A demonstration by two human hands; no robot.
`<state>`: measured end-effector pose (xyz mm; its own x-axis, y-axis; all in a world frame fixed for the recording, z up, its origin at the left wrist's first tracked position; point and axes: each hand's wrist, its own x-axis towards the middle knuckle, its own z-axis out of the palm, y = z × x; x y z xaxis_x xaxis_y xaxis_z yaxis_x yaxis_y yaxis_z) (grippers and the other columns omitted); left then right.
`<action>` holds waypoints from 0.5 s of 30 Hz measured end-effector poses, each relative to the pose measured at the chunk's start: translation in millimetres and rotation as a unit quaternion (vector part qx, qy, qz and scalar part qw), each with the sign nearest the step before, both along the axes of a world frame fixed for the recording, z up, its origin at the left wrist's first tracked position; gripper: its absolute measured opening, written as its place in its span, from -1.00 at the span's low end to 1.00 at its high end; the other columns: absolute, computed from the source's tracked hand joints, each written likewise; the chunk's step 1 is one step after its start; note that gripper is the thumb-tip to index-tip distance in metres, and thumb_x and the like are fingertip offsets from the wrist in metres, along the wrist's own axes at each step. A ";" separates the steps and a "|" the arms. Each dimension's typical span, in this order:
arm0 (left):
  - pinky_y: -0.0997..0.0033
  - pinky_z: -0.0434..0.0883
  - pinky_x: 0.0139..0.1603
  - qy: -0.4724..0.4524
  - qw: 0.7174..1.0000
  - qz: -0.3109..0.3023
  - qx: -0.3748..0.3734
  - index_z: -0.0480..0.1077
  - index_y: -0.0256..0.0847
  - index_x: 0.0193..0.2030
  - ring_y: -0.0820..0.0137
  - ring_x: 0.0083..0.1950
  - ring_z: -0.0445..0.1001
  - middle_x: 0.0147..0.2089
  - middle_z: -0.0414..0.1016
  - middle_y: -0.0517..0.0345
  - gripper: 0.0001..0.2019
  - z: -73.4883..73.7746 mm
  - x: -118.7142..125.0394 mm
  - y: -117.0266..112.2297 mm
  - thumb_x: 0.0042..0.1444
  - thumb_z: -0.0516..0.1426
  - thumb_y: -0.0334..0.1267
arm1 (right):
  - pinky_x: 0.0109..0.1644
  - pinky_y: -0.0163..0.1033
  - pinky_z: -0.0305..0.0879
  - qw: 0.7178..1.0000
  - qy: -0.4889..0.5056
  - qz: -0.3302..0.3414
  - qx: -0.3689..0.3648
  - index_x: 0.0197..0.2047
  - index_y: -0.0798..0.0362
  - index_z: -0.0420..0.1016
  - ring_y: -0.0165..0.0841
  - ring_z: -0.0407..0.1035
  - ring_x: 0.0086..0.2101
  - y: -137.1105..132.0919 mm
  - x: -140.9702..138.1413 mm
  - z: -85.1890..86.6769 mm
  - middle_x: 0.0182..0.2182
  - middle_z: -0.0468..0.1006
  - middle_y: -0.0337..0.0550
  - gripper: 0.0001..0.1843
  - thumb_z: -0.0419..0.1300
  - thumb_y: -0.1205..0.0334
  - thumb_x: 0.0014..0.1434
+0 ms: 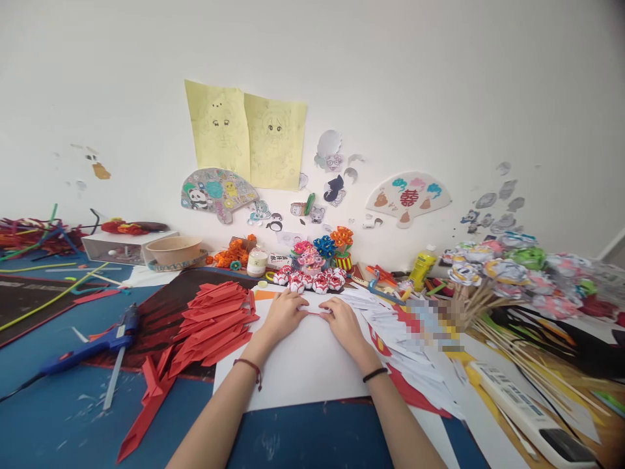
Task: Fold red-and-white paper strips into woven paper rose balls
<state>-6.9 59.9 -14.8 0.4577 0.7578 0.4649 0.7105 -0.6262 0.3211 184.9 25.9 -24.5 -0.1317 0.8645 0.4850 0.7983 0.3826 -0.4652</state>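
Note:
Both of my hands rest on a white sheet of paper in the middle of the table. My left hand and my right hand lie close together, fingers curled and pressed down on a small red strip of paper between their fingertips. A pile of folded red paper pieces lies just left of my left hand. A fan of white and red folded slips spreads out to the right of my right hand. Small red and white paper balls sit just beyond my fingers.
A blue glue gun lies at the left on the blue mat. A bowl, a white jar and small paper flower pots stand by the wall. Paper flowers on sticks and a white remote control fill the right.

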 end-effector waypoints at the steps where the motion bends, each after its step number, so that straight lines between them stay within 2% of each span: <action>1: 0.23 0.22 -0.01 -0.001 1.000 -0.001 0.000 0.54 -0.10 -0.13 0.20 0.00 0.35 -0.10 0.55 0.08 -0.82 0.6 0.1 -0.5 0.13 0.17 -0.27 | -0.08 -0.22 0.28 1.000 -0.004 -0.001 0.002 -0.16 0.02 0.56 -0.22 0.41 -0.12 -1.5 0.7 2.2 -0.19 0.55 -0.09 -0.79 0.20 0.40 0.14; 5: 0.25 0.21 -0.03 -0.007 1.000 0.004 0.003 0.53 -0.12 -0.13 0.21 -0.01 0.34 -0.10 0.55 0.08 -0.82 3.8 0.2 -3.0 0.17 0.14 -0.23 | -0.06 -0.21 0.22 0.999 -0.028 -0.033 0.011 -0.05 -0.03 0.49 -0.20 0.37 -0.05 -13.8 13.8 18.4 -0.11 0.52 -0.11 -0.71 0.23 0.29 0.12; 8: 0.24 0.19 -0.02 -0.017 1.000 0.015 0.009 0.51 -0.11 -0.10 0.21 0.00 0.33 -0.07 0.53 0.09 -0.81 8.1 -0.3 -5.1 0.21 0.10 -0.23 | -0.22 -0.23 0.17 0.993 -0.051 -0.095 -0.050 -0.25 -0.04 0.51 -0.22 0.41 -0.21 -29.2 32.8 32.1 -0.30 0.55 -0.19 -0.84 0.29 0.17 0.05; 9: 0.23 0.18 -0.01 -0.020 1.000 0.019 0.013 0.50 -0.11 -0.10 0.21 0.01 0.32 -0.07 0.53 0.09 -0.81 9.8 -0.6 -5.9 0.21 0.10 -0.23 | -0.28 -0.25 0.14 0.990 -0.052 -0.111 -0.076 -0.29 -0.05 0.51 -0.23 0.41 -0.26 -34.3 39.3 35.0 -0.35 0.54 -0.21 -0.83 0.31 0.13 0.01; 13: 0.23 0.16 -0.03 -0.023 0.999 0.030 0.036 0.48 -0.12 -0.12 0.23 -0.02 0.33 -0.08 0.52 0.09 -0.82 16.5 -1.5 -9.7 0.25 0.07 -0.26 | -0.39 -0.29 0.04 0.978 -0.073 -0.127 -0.152 -0.32 -0.07 0.51 -0.24 0.41 -0.30 -47.1 57.4 34.0 -0.39 0.54 -0.23 -0.75 0.38 0.14 -0.13; 15: 0.23 0.16 -0.04 -0.021 0.998 0.029 0.050 0.49 -0.13 -0.15 0.24 -0.04 0.33 -0.11 0.52 0.09 -0.82 18.6 -1.2 -12.5 0.26 0.05 -0.28 | -0.41 -0.30 0.01 0.972 -0.083 -0.127 -0.178 -0.36 -0.06 0.53 -0.26 0.41 -0.31 -47.6 61.1 28.7 -0.40 0.55 -0.23 -0.80 0.38 0.21 -0.14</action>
